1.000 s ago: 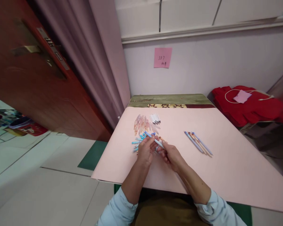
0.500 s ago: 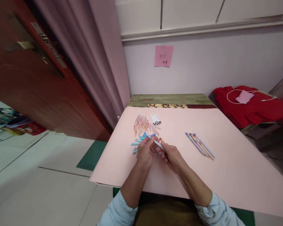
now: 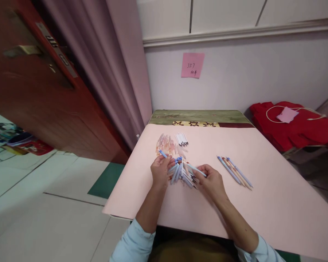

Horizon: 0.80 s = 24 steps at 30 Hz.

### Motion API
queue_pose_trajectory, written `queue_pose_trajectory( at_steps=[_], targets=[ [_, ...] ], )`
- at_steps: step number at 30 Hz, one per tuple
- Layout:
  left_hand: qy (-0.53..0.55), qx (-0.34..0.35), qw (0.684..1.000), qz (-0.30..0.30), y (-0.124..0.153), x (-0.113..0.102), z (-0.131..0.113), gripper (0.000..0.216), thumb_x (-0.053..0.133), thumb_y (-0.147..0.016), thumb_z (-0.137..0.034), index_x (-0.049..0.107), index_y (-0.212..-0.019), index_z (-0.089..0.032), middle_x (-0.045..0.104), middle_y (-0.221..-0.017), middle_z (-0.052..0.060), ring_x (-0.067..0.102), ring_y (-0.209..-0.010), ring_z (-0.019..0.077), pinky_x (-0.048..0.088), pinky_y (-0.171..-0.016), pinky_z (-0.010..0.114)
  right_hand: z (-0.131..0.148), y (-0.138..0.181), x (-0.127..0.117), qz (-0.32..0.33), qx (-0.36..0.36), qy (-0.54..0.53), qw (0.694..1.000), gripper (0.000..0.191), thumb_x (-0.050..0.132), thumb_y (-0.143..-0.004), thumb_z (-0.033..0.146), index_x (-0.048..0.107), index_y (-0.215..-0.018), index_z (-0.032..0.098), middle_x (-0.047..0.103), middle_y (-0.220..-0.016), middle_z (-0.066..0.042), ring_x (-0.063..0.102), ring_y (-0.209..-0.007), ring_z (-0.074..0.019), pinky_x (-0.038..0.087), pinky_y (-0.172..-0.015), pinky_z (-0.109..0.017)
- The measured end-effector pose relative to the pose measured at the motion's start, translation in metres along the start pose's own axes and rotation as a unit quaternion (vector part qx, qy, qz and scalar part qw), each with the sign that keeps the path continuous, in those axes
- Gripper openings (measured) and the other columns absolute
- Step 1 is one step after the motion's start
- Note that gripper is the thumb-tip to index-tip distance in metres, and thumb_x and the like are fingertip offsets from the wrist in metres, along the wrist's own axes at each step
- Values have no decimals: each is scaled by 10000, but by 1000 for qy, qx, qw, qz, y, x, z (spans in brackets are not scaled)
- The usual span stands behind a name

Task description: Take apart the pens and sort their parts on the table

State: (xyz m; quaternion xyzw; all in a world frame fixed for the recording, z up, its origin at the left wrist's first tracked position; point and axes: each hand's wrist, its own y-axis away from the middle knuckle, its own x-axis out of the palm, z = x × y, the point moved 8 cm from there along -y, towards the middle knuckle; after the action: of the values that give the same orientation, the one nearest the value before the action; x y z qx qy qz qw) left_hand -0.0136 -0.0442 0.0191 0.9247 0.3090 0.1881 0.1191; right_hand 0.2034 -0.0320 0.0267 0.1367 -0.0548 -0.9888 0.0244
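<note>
My left hand point(image 3: 160, 171) is closed on a short blue pen piece point(image 3: 163, 154), pinched between thumb and fingers and pointing up to the left. In my right hand point(image 3: 211, 183) a light blue pen barrel point(image 3: 197, 170) is held by the fingertips, tilted across the pile. Between the hands lies a heap of loose pen parts point(image 3: 177, 174), mostly pale blue and white, with some brown pieces and dark tips. Behind it are a group of translucent pinkish pen parts point(image 3: 166, 143) and a bundle of white refills point(image 3: 182, 139) with black ends.
Several whole pens point(image 3: 235, 172) in blue and beige lie side by side on the right of the pink-covered table point(image 3: 265, 203). Red cloth point(image 3: 303, 127) with a white cord sits beyond the right edge. A curtain point(image 3: 128, 72) and wooden door point(image 3: 57, 120) stand at the left.
My hands have moved apart, left hand leftward and right hand rightward. Before, both held one blue-and-white pen; now each holds a separate piece, and the heap between them shows.
</note>
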Motion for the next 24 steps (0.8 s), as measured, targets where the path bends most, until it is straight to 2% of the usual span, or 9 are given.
queue_pose_trajectory(
  at_steps=[3,5,10,14,16,19,20,22,24],
  targets=[
    [-177,40,983,34,0,-3,-6,216,741,-722,-294,669,-896,-189,691,-713,15,633,-560,148,501,-483,243,4,-1,-11,-34,-20,60,997,304,667,-757,499,636,-720,199,610,-595,13,509,-519,-140,378,-522,-248],
    [-281,99,954,47,5,-6,-15,150,724,-725,-281,680,-848,-207,694,-737,16,630,-580,152,485,-503,241,4,-1,-13,-36,-17,61,997,321,658,-764,515,645,-723,197,602,-585,12,504,-515,-143,368,-515,-249],
    [-488,244,838,15,24,-9,-34,88,722,-714,-225,643,-677,-225,648,-650,32,625,-685,211,450,-660,289,-1,2,-8,-31,0,48,998,341,668,-761,535,655,-736,195,593,-575,8,494,-516,-146,359,-504,-253],
    [-549,264,793,3,32,-4,-34,101,716,-714,-188,630,-681,-228,661,-715,57,623,-746,238,425,-708,303,0,6,-5,-10,-1,28,1000,343,672,-759,543,659,-743,201,629,-607,-7,519,-527,-156,383,-522,-264],
    [-605,257,754,16,35,1,-29,26,665,-778,-213,654,-757,-225,683,-828,83,632,-808,245,427,-728,307,1,7,-6,-10,-8,22,1000,348,680,-756,548,661,-744,200,644,-622,-15,524,-529,-156,390,-529,-267],
    [-664,245,706,35,38,6,-25,91,597,-845,-246,677,-879,-219,681,-964,107,633,-889,249,436,-754,313,2,8,-6,-5,-10,-4,1000,357,700,-746,549,662,-755,195,649,-638,-17,519,-529,-144,388,-527,-261],
    [-662,246,707,35,39,5,-26,100,605,-841,-249,680,-901,-220,678,-985,107,630,-903,249,440,-762,314,2,8,-4,3,-6,-25,1000,364,706,-742,553,657,-752,193,643,-634,-13,509,-522,-135,381,-519,-256],
    [-624,258,737,30,42,3,-31,110,642,-816,-245,691,-913,-229,677,-1003,95,619,-920,243,445,-781,315,3,11,4,31,10,-88,996,395,713,-729,574,629,-716,188,603,-589,4,456,-478,-109,344,-478,-244],
    [-526,270,805,44,45,2,-37,107,675,-792,-251,711,-891,-234,687,-981,76,612,-893,222,450,-782,305,2,15,17,71,45,-164,983,440,709,-712,610,598,-683,185,513,-511,37,366,-423,-81,269,-422,-231]
  ],
)
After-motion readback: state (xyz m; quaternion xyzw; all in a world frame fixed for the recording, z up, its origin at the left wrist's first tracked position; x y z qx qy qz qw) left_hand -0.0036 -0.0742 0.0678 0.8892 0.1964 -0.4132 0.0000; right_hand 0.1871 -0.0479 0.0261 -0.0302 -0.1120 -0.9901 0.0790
